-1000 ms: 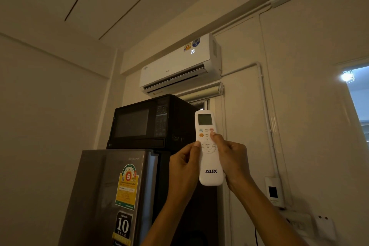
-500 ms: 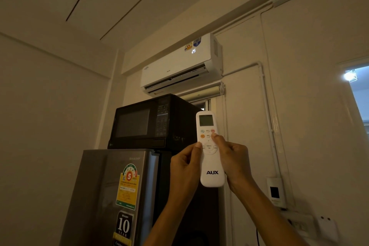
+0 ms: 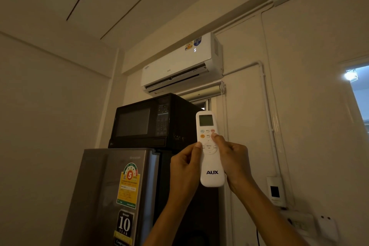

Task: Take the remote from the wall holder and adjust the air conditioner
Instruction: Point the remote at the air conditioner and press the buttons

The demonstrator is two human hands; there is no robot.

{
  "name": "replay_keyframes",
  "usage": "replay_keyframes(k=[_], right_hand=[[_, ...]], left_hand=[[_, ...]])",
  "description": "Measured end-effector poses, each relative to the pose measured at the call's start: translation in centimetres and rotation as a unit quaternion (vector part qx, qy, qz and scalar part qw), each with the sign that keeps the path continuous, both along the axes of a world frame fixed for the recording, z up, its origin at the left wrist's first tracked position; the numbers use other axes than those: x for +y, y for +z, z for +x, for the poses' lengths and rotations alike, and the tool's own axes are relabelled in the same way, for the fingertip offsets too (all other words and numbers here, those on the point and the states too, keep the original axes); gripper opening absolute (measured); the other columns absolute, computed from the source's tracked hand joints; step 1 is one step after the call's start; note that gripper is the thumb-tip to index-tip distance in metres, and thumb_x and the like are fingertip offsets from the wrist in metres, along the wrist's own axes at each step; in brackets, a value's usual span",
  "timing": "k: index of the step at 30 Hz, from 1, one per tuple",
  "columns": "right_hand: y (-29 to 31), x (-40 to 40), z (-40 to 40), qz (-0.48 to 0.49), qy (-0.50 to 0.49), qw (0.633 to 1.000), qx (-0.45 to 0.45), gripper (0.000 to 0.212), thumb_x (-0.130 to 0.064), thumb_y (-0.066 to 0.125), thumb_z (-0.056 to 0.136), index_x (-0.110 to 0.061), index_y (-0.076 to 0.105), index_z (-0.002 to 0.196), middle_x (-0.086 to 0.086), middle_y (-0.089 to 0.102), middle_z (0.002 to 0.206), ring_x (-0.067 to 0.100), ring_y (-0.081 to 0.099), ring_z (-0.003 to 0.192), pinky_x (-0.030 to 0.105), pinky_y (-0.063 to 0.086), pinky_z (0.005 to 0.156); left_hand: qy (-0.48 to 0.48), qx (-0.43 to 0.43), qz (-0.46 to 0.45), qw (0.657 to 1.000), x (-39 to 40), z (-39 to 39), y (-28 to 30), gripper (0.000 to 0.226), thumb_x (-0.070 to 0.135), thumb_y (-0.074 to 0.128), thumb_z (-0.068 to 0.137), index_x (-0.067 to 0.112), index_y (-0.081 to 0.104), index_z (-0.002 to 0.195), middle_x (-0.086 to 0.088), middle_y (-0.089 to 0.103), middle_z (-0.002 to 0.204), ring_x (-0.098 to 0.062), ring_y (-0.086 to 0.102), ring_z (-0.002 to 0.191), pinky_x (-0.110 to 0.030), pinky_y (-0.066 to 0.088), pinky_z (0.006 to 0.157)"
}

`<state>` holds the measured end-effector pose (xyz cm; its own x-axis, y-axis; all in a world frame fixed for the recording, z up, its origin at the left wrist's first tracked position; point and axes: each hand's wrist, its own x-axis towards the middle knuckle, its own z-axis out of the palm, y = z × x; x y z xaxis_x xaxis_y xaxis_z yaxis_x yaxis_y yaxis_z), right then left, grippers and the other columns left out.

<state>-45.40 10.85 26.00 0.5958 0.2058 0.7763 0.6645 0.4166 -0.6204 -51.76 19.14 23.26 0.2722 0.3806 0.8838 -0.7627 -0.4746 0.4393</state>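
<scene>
A white remote (image 3: 209,166) marked AUX stands upright in both my hands, its small screen at the top. My left hand (image 3: 185,168) grips its left edge, thumb at the round menu pad. My right hand (image 3: 233,163) holds the right side, and its thumb rests on the small buttons just under the red one. High on the wall hangs the white air conditioner (image 3: 179,66), its flap open and a lit digit on its front. The white wall holder (image 3: 276,190) with a dark slot sits low on the right wall.
A black microwave (image 3: 151,120) stands on a grey fridge (image 3: 111,195) just left of my hands. A rolled blind (image 3: 203,93) hangs under the air conditioner. White pipes (image 3: 267,110) run down the right wall to a socket plate (image 3: 299,223). A bright window (image 3: 359,94) is at far right.
The remote and both hands have stayed nearly in place; the view has drifted slightly. My right thumb has crept a little upward onto the small buttons.
</scene>
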Motion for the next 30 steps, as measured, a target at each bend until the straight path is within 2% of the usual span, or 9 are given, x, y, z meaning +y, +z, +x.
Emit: replay_keyframes(k=[5, 11, 14, 21, 24, 27, 30], right_hand=[[-0.1, 0.0, -0.2, 0.010, 0.017, 1.000, 0.009, 0.021, -0.035, 0.054, 0.086, -0.023, 0.057, 0.070, -0.004, 0.063, 0.068, 0.012, 0.063, 0.056, 0.010, 0.046, 0.037], [-0.3, 0.2, -0.2, 0.012, 0.032, 0.999, 0.013, 0.020, -0.033, 0.050, 0.089, -0.022, 0.056, 0.073, 0.000, 0.063, 0.073, 0.011, 0.062, 0.055, 0.009, 0.045, 0.037], [-0.6, 0.1, -0.2, 0.006, 0.054, 0.998, 0.008, 0.019, -0.031, 0.049, 0.090, -0.023, 0.057, 0.075, -0.001, 0.064, 0.072, 0.008, 0.064, 0.047, 0.009, 0.047, 0.038], [-1.4, -0.2, 0.4, -0.056, 0.081, 0.995, -0.019, 0.016, -0.033, 0.048, 0.089, -0.022, 0.060, 0.087, -0.003, 0.067, 0.083, 0.012, 0.067, 0.070, 0.015, 0.051, 0.050], [-1.8, -0.4, 0.4, -0.086, 0.087, 0.992, -0.029, 0.016, -0.033, 0.047, 0.089, -0.023, 0.060, 0.088, -0.001, 0.067, 0.086, 0.014, 0.067, 0.073, 0.018, 0.051, 0.053], [-2.5, -0.6, 0.5, -0.105, 0.077, 0.991, -0.037, 0.027, -0.035, 0.047, 0.088, -0.015, 0.063, 0.098, 0.002, 0.069, 0.090, 0.018, 0.069, 0.077, 0.021, 0.051, 0.056], [-3.4, -0.8, 0.6, -0.113, 0.067, 0.990, -0.042, 0.027, -0.035, 0.048, 0.088, -0.015, 0.063, 0.099, 0.002, 0.070, 0.090, 0.017, 0.069, 0.075, 0.017, 0.049, 0.050]], left_hand=[[0.003, -0.001, -0.002, 1.000, -0.1, -0.2, 0.0, 0.020, 0.015, 0.047, 0.090, 0.031, 0.058, 0.084, 0.004, 0.067, 0.085, -0.007, 0.070, 0.070, -0.017, 0.056, 0.053], [0.003, -0.004, -0.001, 1.000, -0.1, -0.4, -0.2, 0.020, 0.015, 0.047, 0.090, 0.031, 0.058, 0.084, 0.004, 0.067, 0.084, -0.006, 0.070, 0.069, -0.016, 0.055, 0.052], [0.003, -0.004, -0.002, 1.000, 0.0, -0.6, -0.3, 0.021, 0.014, 0.047, 0.090, 0.031, 0.058, 0.084, 0.005, 0.067, 0.084, -0.005, 0.070, 0.069, -0.015, 0.055, 0.052], [0.008, 0.016, -0.008, 1.000, 0.7, -0.8, -0.9, 0.018, 0.018, 0.047, 0.090, 0.031, 0.059, 0.087, 0.003, 0.068, 0.087, -0.007, 0.070, 0.071, -0.016, 0.056, 0.054], [0.013, 0.025, -0.003, 1.000, 1.0, -1.0, -1.5, 0.016, 0.020, 0.047, 0.089, 0.029, 0.061, 0.090, 0.000, 0.069, 0.090, -0.011, 0.071, 0.075, -0.018, 0.057, 0.057], [0.011, 0.027, 0.000, 1.000, 1.0, -1.1, -2.3, 0.016, 0.019, 0.047, 0.089, 0.028, 0.061, 0.090, 0.001, 0.069, 0.089, -0.010, 0.071, 0.076, -0.018, 0.057, 0.058], [0.003, 0.034, 0.006, 0.999, 0.9, -1.3, -3.3, 0.017, 0.020, 0.046, 0.090, 0.030, 0.060, 0.091, 0.004, 0.069, 0.089, -0.007, 0.070, 0.076, -0.016, 0.056, 0.059]])
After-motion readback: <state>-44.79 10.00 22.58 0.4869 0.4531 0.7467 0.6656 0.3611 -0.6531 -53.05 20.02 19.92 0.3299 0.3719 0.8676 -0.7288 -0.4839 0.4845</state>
